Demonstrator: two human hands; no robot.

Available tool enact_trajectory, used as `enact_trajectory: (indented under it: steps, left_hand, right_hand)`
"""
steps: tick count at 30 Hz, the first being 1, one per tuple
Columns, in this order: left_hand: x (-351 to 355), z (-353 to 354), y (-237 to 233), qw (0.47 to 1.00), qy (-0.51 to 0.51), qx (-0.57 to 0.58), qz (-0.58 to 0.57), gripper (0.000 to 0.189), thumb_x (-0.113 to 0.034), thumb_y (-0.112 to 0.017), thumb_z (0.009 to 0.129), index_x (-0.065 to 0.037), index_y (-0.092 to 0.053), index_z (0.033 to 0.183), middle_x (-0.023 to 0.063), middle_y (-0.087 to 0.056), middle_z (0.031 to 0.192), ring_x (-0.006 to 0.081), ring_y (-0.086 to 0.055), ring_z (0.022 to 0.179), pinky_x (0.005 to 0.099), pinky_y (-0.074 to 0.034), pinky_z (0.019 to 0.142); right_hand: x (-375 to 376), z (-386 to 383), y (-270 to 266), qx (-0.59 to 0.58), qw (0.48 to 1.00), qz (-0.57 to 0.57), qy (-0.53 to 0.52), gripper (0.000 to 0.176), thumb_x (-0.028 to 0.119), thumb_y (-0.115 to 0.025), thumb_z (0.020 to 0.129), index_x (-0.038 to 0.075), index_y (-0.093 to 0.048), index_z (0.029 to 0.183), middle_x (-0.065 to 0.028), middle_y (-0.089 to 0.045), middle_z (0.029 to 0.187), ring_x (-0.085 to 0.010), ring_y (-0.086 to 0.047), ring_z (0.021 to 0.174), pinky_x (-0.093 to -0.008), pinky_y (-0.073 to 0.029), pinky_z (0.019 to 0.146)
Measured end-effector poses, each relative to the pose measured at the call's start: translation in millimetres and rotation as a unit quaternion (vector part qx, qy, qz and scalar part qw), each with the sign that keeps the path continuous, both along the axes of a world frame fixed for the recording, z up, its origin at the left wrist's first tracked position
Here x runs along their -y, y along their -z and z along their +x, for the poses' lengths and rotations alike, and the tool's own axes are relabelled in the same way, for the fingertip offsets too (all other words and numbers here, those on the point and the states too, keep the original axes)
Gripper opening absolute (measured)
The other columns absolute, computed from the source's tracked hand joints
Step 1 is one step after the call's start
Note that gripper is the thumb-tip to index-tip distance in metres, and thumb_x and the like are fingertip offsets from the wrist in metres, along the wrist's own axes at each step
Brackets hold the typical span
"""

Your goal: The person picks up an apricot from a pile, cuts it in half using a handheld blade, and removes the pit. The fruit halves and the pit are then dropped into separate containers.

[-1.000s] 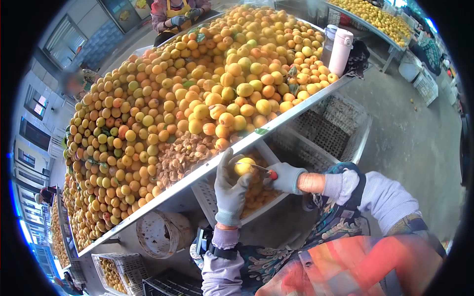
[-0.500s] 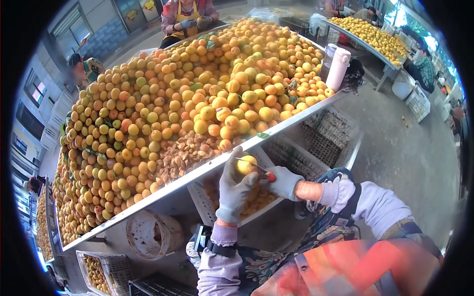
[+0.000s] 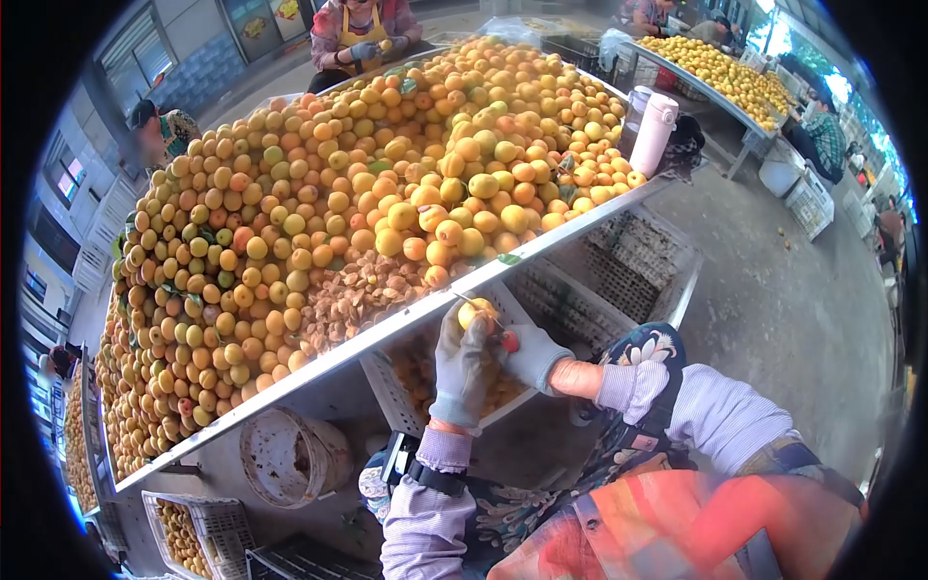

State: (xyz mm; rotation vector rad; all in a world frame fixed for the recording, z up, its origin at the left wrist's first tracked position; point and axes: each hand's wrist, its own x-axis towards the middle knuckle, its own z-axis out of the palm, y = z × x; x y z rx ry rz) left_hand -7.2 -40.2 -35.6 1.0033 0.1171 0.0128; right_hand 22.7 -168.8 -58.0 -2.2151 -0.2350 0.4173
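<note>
My left hand [image 3: 462,372], in a grey glove, is closed around a yellow apricot [image 3: 476,311] just below the metal edge of the table [image 3: 387,326]. My right hand [image 3: 534,358], gloved too, grips a small tool by its red handle [image 3: 509,340], whose thin metal part reaches to the fruit. Both hands are close together above a white crate [image 3: 391,389] holding fruit. Beyond the table edge lie a big heap of apricots [image 3: 319,208] and a pile of brown pits [image 3: 360,290].
A pink bottle [image 3: 654,133] stands at the table's right corner. Empty crates [image 3: 667,242] sit below the edge, with a dirty white bucket [image 3: 295,457] at lower left. Across the heap a person [image 3: 365,39] handles fruit; others sit around other tables.
The left fingers have closed further round the apricot, which has turned in the hand. The view has shifted slightly. The person across the heap now has a fruit in hand.
</note>
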Motion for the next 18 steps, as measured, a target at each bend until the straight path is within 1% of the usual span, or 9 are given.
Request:
enact_trajectory:
  steps: [5,7,10,11,13,14,15,17,18]
  left_hand:
    - [-1.7,2.4,0.2,0.999,0.046,0.017,0.019,0.040,-0.022,-0.058,0.096,-0.002,-0.046,0.129,0.0051,-0.058,0.105,0.0122,-0.057,0.091,0.0260,-0.051,0.080]
    - [1.5,2.8,3.6,0.997,0.055,0.035,0.033,0.040,-0.024,-0.057,0.097,-0.002,-0.047,0.128,0.0049,-0.058,0.104,0.0126,-0.057,0.091,0.0266,-0.051,0.080]
    - [5.0,3.4,2.2,0.997,0.022,0.012,0.073,0.041,-0.032,-0.054,0.098,-0.001,-0.050,0.124,0.0065,-0.059,0.107,0.0130,-0.058,0.092,0.0267,-0.051,0.079]
    - [6.6,0.8,2.1,0.999,0.020,0.022,0.044,0.043,-0.037,-0.053,0.098,-0.001,-0.051,0.122,0.0071,-0.060,0.107,0.0130,-0.059,0.091,0.0262,-0.051,0.079]
    - [9.6,-1.7,0.3,0.999,0.018,0.033,0.012,0.046,-0.042,-0.052,0.098,-0.001,-0.053,0.120,0.0078,-0.061,0.107,0.0130,-0.059,0.090,0.0258,-0.051,0.079]
    - [9.4,-2.7,-1.3,1.000,0.023,0.013,0.014,0.049,-0.044,-0.051,0.097,-0.001,-0.053,0.120,0.0079,-0.061,0.106,0.0130,-0.060,0.089,0.0253,-0.051,0.078]
    - [8.2,-4.7,-1.6,0.999,0.028,-0.009,0.017,0.051,-0.047,-0.050,0.097,-0.001,-0.053,0.120,0.0080,-0.062,0.105,0.0130,-0.060,0.088,0.0248,-0.050,0.077]
    - [7.6,-3.6,5.7,0.999,0.026,-0.020,0.033,0.052,-0.048,-0.049,0.097,-0.002,-0.053,0.120,0.0078,-0.062,0.105,0.0131,-0.060,0.087,0.0247,-0.051,0.075]
    - [8.1,-2.6,8.1,0.998,0.025,-0.027,0.047,0.053,-0.049,-0.048,0.097,-0.002,-0.053,0.120,0.0076,-0.063,0.104,0.0131,-0.060,0.087,0.0245,-0.051,0.073]
  right_hand:
    - [13.6,1.0,-45.7,-0.047,0.998,-0.032,-0.023,0.026,0.027,-0.056,0.085,0.004,-0.066,0.096,-0.0214,-0.066,0.092,-0.0379,-0.063,0.090,-0.0423,-0.049,0.078]
    - [19.1,-1.5,-50.5,-0.092,0.994,-0.016,-0.053,0.029,0.027,-0.059,0.084,0.006,-0.062,0.104,-0.0158,-0.067,0.086,-0.0280,-0.065,0.081,-0.0365,-0.052,0.075]
    - [12.2,-9.8,-64.4,-0.136,0.988,-0.067,-0.038,0.027,0.024,-0.060,0.085,0.006,-0.062,0.106,-0.0126,-0.067,0.088,-0.0242,-0.064,0.083,-0.0339,-0.052,0.077]
    - [12.4,-11.2,-51.9,-0.138,0.988,-0.067,-0.035,0.027,0.024,-0.060,0.085,0.006,-0.062,0.106,-0.0126,-0.067,0.088,-0.0242,-0.064,0.083,-0.0339,-0.052,0.077]
    - [11.8,-11.6,-4.7,-0.054,0.998,0.003,-0.023,0.024,0.018,-0.059,0.086,0.006,-0.063,0.107,-0.0101,-0.066,0.092,-0.0209,-0.063,0.089,-0.0318,-0.050,0.079]
    - [10.4,-13.4,8.6,-0.067,0.995,0.071,-0.019,0.022,0.012,-0.058,0.087,0.005,-0.064,0.107,-0.0087,-0.065,0.096,-0.0188,-0.062,0.091,-0.0310,-0.049,0.082]
    - [7.7,-13.3,23.4,-0.069,0.995,0.071,-0.021,0.022,0.012,-0.058,0.087,0.005,-0.064,0.107,-0.0087,-0.065,0.096,-0.0188,-0.062,0.091,-0.0310,-0.049,0.082]
    - [3.1,-12.8,40.1,-0.072,0.989,0.128,0.033,0.022,0.023,-0.058,0.085,0.003,-0.064,0.093,-0.0200,-0.067,0.087,-0.0360,-0.064,0.090,-0.0402,-0.048,0.078]
    - [3.7,-12.8,41.1,-0.072,0.989,0.128,0.034,0.022,0.023,-0.058,0.085,0.003,-0.064,0.093,-0.0200,-0.067,0.087,-0.0360,-0.064,0.090,-0.0402,-0.048,0.078]
